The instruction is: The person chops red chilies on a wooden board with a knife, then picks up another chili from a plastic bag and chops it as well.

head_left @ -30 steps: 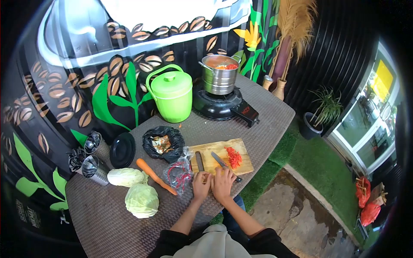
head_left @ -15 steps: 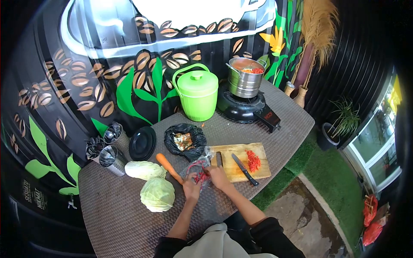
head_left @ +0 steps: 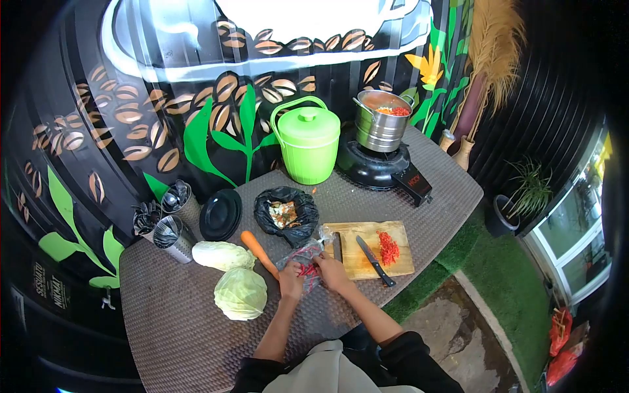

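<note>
Hands (head_left: pixel 291 280) (head_left: pixel 333 273), two, hold one plastic bag (head_left: pixel 307 267) beside one carrot (head_left: pixel 258 253).

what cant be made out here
In the head view:
Plastic bag: how many red things, as the left hand and right hand cover part.
Carrot: its near end, behind the left hand.
Green bucket: its inside, under the lid.
White mural shape: its top, cut off by the upper edge.

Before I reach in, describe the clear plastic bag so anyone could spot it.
On the brown table, find the wooden board. Left of it, the left hand and right hand hold the plastic bag. Unlike the black bag beyond, it is transparent, with red contents.
</note>
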Available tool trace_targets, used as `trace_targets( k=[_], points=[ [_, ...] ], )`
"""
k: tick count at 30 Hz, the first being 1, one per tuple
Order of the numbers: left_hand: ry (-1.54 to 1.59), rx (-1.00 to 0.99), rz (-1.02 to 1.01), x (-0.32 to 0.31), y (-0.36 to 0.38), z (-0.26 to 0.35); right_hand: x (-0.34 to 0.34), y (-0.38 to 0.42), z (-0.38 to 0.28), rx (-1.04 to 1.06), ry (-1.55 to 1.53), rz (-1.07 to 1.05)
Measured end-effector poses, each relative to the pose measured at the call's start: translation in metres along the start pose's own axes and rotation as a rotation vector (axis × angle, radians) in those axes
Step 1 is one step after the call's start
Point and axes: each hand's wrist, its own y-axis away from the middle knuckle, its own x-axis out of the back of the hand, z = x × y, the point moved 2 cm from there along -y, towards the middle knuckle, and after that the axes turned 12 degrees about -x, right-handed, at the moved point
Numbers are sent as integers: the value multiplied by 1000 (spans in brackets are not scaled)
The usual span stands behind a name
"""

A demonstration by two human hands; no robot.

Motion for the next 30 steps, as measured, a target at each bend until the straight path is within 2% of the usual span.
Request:
trace_targets(
  k=[2,4,5,7,8,10,14,16,20,22,26,28,30],
  points=[
    [108,14,13,9,-5,10,2,2,2,-22,-92,14],
    [52,40,-99,20,-7,23,0,2,4,-15,-98,22],
    [51,40,-98,19,-8,17,-2,2,5,-8,-104,29],
    [-5,-12,-223,10,-11,1,-6,2,9,3,-127,33],
    [-5,-12,-222,10,-9,4,-5,3,8,12,-148,37],
    [-186,-274,-205,10,-6,14,-2,5,8,13,-161,37],
    [-211,-210,-77,-3,-4,-6,-3,7,8,20,-178,47],
    [-73,-80,-29,-1,-3,-2,-4,8,10,21,-194,46],
    [86,-15,-96,14,-13,-1,4,12,10,12,-257,33],
    [403,9,-81,25,-15,3,11,15,10,14,-271,26],
    [347,-5,-34,43,-25,29,27,17,4,37,-331,49],
    [518,-40,-179,40,-29,35,47,22,-7,-2,-423,40],
    [486,-75,-259,38,-33,49,61,26,-13,-45,-516,31]
  ],
)
